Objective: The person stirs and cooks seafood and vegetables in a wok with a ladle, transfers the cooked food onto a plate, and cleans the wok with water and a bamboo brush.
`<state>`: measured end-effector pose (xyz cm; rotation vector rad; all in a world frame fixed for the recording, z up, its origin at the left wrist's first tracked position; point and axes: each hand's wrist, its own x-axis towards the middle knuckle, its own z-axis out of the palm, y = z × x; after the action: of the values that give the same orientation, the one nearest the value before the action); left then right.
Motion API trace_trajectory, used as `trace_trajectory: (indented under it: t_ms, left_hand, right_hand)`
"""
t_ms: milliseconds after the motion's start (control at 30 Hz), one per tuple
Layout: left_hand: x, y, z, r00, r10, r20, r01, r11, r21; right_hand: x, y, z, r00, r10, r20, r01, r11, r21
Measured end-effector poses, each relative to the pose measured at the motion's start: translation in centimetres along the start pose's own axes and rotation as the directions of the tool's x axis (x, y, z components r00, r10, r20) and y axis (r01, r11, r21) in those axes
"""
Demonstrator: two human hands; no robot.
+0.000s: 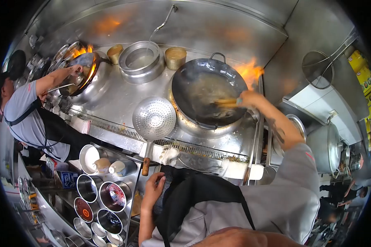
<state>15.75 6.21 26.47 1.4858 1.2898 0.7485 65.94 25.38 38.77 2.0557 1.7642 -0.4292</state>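
Observation:
My right hand [251, 100] is closed round a bamboo wok brush [226, 103], whose bristle end reaches down into the large black wok [193, 78]. Cloudy liquid lies in the bottom of the wok, and flames [250, 73] rise beside its far right rim. My left hand [152, 190] hangs low by the dark apron [202, 187], fingers loosely bent and apparently holding nothing. Just above it, the wooden handle of a perforated strainer ladle [154, 117] sticks out over the stove's front edge.
Behind the stove, a tap runs into a metal pot [139, 59] between two brush-like bundles. At left, a co-worker [37, 107] handles a flaming wok [80, 74]. Sauce containers [86, 187] stand at lower left. A wire skimmer [318, 69] hangs at right.

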Motion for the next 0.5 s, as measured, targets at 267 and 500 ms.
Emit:
trace_trajectory:
  t_ms: [267, 500]
  left_hand:
    - [1.2, 2.0, -0.4, 0.998, 0.033, 0.062, -0.037, 0.997, 0.064]
    - [0.2, 1.6, -0.2, 0.999, -0.041, 0.018, 0.04, 0.998, 0.05]
  right_hand:
    - [3.1, 2.5, 5.4, 0.973, 0.055, -0.226, -0.029, 0.993, 0.115]
    - [12.6, 4.6, 2.0, 0.906, 0.078, -0.415, 0.008, 0.98, 0.201]
